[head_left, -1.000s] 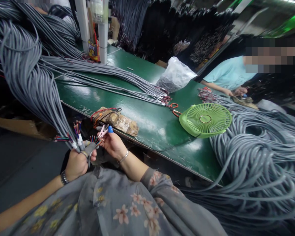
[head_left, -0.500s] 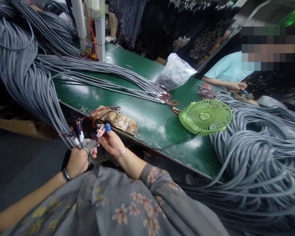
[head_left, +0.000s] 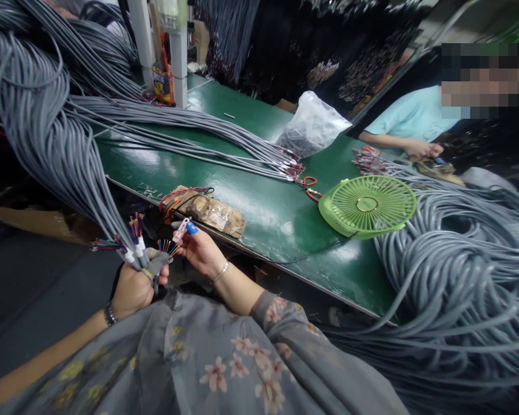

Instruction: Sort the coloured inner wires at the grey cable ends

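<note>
My left hand [head_left: 134, 288] is closed around the ends of several grey cables [head_left: 56, 144] that hang down from a thick bundle at the upper left. Their stripped tips fan out in coloured wires [head_left: 166, 246] above my fist. My right hand [head_left: 199, 249] is closed on a small pink cutter [head_left: 181, 230], and one finger wears a blue cap. The cutter's tip sits just right of the coloured wire ends. Both hands are in front of the green table's [head_left: 259, 213] near edge.
A taped brown pad [head_left: 207, 210] lies at the table's edge, and a green fan [head_left: 367, 206] lies flat to the right. More grey cables [head_left: 207, 135] cross the table and coil in a big pile [head_left: 458, 276] at right. A plastic bag [head_left: 311, 127] and another person [head_left: 410, 127] are beyond.
My right hand with the cutter has drawn slightly right, off the wire ends. The view has shifted a little; my left hand keeps its hold.
</note>
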{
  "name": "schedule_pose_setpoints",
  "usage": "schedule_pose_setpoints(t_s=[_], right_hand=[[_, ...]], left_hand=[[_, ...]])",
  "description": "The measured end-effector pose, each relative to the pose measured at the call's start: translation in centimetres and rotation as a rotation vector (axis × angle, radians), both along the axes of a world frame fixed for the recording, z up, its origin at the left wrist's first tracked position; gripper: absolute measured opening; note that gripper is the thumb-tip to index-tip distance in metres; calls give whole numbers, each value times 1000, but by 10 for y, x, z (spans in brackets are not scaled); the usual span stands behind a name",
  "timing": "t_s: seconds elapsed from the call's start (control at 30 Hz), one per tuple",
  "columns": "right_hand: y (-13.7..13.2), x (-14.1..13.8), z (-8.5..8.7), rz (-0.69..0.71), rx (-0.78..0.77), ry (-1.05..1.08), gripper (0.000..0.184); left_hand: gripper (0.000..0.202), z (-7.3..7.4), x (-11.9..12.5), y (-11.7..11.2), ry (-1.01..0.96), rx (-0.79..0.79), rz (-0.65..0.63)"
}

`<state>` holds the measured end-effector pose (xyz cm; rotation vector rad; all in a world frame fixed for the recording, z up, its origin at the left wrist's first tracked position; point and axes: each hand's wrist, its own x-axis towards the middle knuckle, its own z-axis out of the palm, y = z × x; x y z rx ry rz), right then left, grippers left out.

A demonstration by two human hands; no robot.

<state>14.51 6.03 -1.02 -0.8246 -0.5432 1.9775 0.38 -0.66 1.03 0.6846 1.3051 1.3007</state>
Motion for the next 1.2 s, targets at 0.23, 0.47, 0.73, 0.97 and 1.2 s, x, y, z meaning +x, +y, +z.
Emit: schedule_pose_setpoints(t_s=[0.23,0.47,0.73,0.97,1.2], right_hand=[[-18,4,4,161,105,-146,54],[-30,0,9,95,185,-254,52],[-31,-3,4,54,199,-284,50],[-33,-2,2,86,148,-243,50],[-37,-6,-1,42,126,-191,49]], left_hand=[[35,9,6,3,41,-44,5],[32,9,6,0,86,-27,7],[30,9,5,0,88,-29,23],[32,10,5,-1,89,-33,0],[28,6,5,-1,93,-9,14]])
